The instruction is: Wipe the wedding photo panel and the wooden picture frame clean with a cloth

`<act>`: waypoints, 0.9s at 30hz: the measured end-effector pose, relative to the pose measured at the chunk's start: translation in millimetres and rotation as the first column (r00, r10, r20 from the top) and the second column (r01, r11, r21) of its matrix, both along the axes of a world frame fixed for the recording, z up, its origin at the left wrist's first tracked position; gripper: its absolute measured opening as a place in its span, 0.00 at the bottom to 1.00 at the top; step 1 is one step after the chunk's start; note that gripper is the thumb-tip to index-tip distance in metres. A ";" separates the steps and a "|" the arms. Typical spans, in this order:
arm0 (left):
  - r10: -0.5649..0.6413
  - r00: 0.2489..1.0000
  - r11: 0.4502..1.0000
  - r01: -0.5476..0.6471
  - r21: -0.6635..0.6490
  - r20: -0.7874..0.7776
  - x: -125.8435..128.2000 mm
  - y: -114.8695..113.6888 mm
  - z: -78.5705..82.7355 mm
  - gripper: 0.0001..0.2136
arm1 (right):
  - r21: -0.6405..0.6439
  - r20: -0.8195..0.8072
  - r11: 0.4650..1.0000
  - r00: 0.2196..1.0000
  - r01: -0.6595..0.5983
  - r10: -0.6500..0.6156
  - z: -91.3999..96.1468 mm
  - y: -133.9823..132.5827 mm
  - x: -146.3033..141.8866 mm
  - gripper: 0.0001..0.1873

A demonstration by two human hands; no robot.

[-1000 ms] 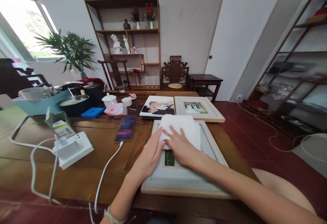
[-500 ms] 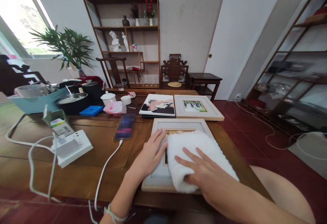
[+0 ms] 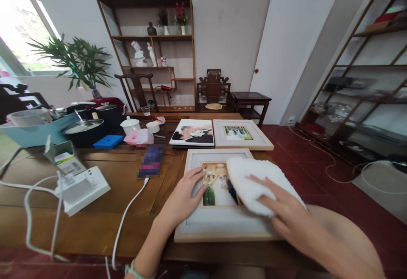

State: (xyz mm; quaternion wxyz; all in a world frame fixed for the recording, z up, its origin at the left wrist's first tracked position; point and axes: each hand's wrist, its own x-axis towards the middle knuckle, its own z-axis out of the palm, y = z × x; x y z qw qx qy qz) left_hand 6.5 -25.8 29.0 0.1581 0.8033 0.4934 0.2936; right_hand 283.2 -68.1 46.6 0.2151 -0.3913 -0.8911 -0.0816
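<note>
A picture frame (image 3: 203, 230) with a pale wooden border and white mat lies flat on the table, a photo (image 3: 211, 183) at its centre. My left hand (image 3: 184, 196) rests open on the frame's left side, its fingertips by the photo's left edge. A fluffy white cloth (image 3: 251, 177) covers the right part of the photo and frame and reaches past the frame's right edge. My right hand (image 3: 282, 209) is on top of the cloth and grips it, fingers pressed into the pile; the thumb is hard to make out.
Behind the frame lie a photo album (image 3: 192, 132) and a second framed photo (image 3: 243, 135). To the left are a phone (image 3: 151, 160) on a white cable (image 3: 127, 213), an open white box (image 3: 85, 190), a blue box (image 3: 108, 141) and pots (image 3: 84, 130). A round stool (image 3: 346, 236) stands at right.
My right hand has moved right with the cloth, uncovering most of the photo. My left hand stays on the frame's left side. The view has shifted slightly.
</note>
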 end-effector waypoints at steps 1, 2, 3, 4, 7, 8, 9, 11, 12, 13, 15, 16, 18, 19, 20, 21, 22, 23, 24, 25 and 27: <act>0.007 1.000 1.000 -0.007 -0.008 -0.011 0.2 0.2 -0.1 0.17 | 0.104 -0.076 0.993 0.996 0.059 -0.051 3.6 10.4 0.7 0.22; 0.011 1.000 1.000 -0.012 -0.016 -0.021 0.4 0.2 -0.1 0.17 | 0.200 -0.151 0.973 0.984 0.120 -0.090 8.7 21.8 0.3 0.20; 0.014 0.999 1.000 -0.014 -0.025 -0.030 0.6 0.0 0.1 0.18 | 0.277 -0.212 0.946 0.971 0.170 -0.113 14.6 33.8 -1.8 0.19; 0.015 0.999 0.999 -0.017 -0.033 -0.036 0.8 -0.2 0.4 0.18 | 0.335 -0.254 0.920 0.960 0.204 -0.121 20.6 45.7 -6.3 0.18; 0.011 0.999 0.999 -0.013 -0.044 -0.046 0.9 -0.9 1.2 0.18 | 0.371 -0.203 0.918 0.977 0.140 -0.068 32.1 77.6 -34.1 0.18; 0.003 0.999 0.999 -0.005 -0.038 -0.046 0.9 -1.0 1.5 0.18 | 0.338 -0.107 0.940 0.994 0.049 -0.013 32.4 86.1 -46.8 0.17; -0.009 0.999 1.000 0.007 -0.027 -0.044 0.9 -1.0 2.0 0.17 | 0.317 -0.051 0.948 0.998 -0.018 0.035 30.9 93.4 -60.0 0.17; -0.036 0.999 0.999 0.036 -0.010 -0.038 0.9 -1.2 3.5 0.16 | 0.165 0.131 0.968 0.977 -0.188 0.168 24.2 104.8 -84.2 0.17; -0.048 0.998 0.999 0.048 -0.007 -0.034 1.0 -1.4 4.4 0.15 | 0.086 0.194 0.967 0.956 -0.241 0.221 20.1 109.0 -93.7 0.18; -0.057 0.998 0.998 0.057 -0.008 -0.029 1.1 -1.5 5.3 0.15 | 0.014 0.241 0.962 0.935 -0.273 0.261 16.3 112.4 -100.9 0.19; -0.062 0.998 0.998 0.062 -0.015 -0.016 1.3 -1.6 6.3 0.15 | -0.049 0.271 0.962 0.923 -0.270 0.273 10.9 116.7 -107.4 0.19; -0.058 0.998 0.998 0.058 -0.017 -0.011 1.4 -1.5 6.4 0.15 | -0.052 0.269 0.967 0.929 -0.248 0.253 9.5 117.5 -107.0 0.19; -0.042 0.999 0.999 0.042 -0.028 -0.013 1.3 -0.9 5.2 0.16 | -0.064 0.273 0.979 0.940 -0.196 0.206 9.0 116.2 -99.4 0.21; -0.030 0.999 0.999 0.029 -0.037 -0.019 1.2 -0.4 4.1 0.16 | -0.069 0.277 0.984 0.944 -0.166 0.178 9.6 114.1 -92.9 0.21; -0.018 0.999 0.999 0.017 -0.047 -0.028 1.1 0.0 2.8 0.17 | -0.073 0.283 0.988 0.948 -0.133 0.149 10.7 111.1 -84.8 0.22; -0.007 0.999 0.998 0.005 -0.055 -0.035 0.9 0.5 1.4 0.17 | -0.076 0.288 0.992 0.950 -0.101 0.119 12.0 107.5 -75.5 0.22; 0.001 0.999 0.998 -0.004 -0.060 -0.040 0.7 1.0 0.0 0.17 | -0.077 0.293 0.995 0.952 -0.070 0.090 13.5 103.6 -65.4 0.23; 0.007 0.999 0.998 -0.009 -0.059 -0.043 0.4 1.4 -1.4 0.18 | -0.077 0.301 0.996 0.952 -0.036 0.058 15.3 99.6 -54.7 0.23; 0.012 0.999 0.998 -0.014 -0.055 -0.042 0.2 1.7 -2.7 0.18 | -0.075 0.315 0.997 0.949 0.001 0.023 17.4 96.1 -43.9 0.25; 0.012 0.999 0.999 -0.014 -0.050 -0.041 -0.1 1.8 -3.8 0.18 | -0.074 0.334 0.996 0.942 0.040 -0.013 19.8 93.3 -33.4 0.26; 0.003 0.999 0.999 -0.005 -0.037 -0.041 -0.7 1.9 -5.2 0.18 | -0.061 0.367 0.992 0.927 0.112 -0.082 25.9 90.4 -14.4 0.29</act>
